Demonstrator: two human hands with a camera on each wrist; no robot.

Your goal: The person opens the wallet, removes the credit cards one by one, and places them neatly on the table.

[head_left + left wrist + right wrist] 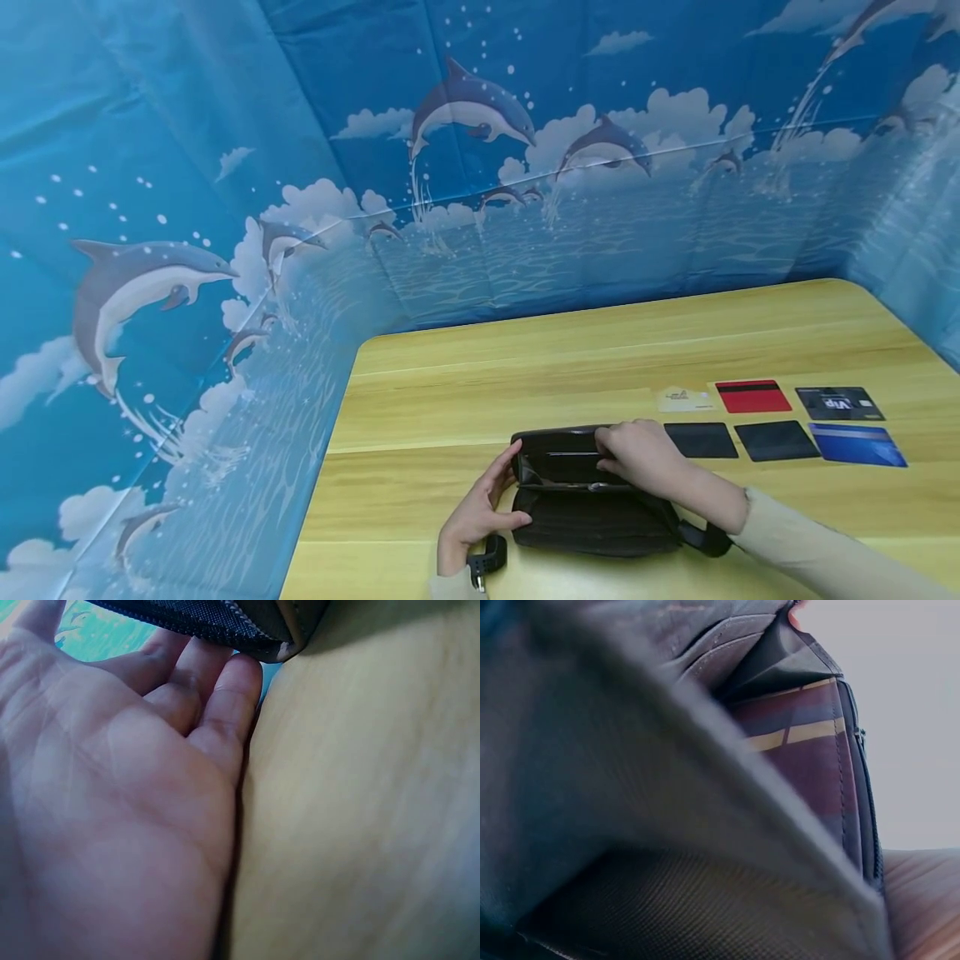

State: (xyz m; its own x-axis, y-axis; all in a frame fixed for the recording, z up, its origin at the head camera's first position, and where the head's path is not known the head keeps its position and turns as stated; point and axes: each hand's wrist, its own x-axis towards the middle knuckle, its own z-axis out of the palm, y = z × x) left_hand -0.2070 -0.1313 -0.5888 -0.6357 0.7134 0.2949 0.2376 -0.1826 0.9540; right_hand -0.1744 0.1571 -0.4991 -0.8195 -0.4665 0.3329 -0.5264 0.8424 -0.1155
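An opened black wallet [596,529] lies near the front of the table, its zipped inner compartments spread toward the head camera. At its left edge, my left hand [480,512] steadies it, thumb at the near flap and fingers bent against the far part. The left wrist view shows those fingers [225,712] under the wallet's zipped edge [217,622]. My right hand [645,454] reaches over the right side, fingers curled at the inner compartment. Close up, the right wrist view has a dark divider [667,780] and a striped lining [802,765]; the fingertips' contact is hidden there.
Right of the wallet, cards lie in two rows: a pale card [686,400], a red card [753,397], a black VIP card [840,403], two dark cards [776,440] and a blue card [858,445]. A dolphin-print curtain [525,233] borders the wooden table [420,417].
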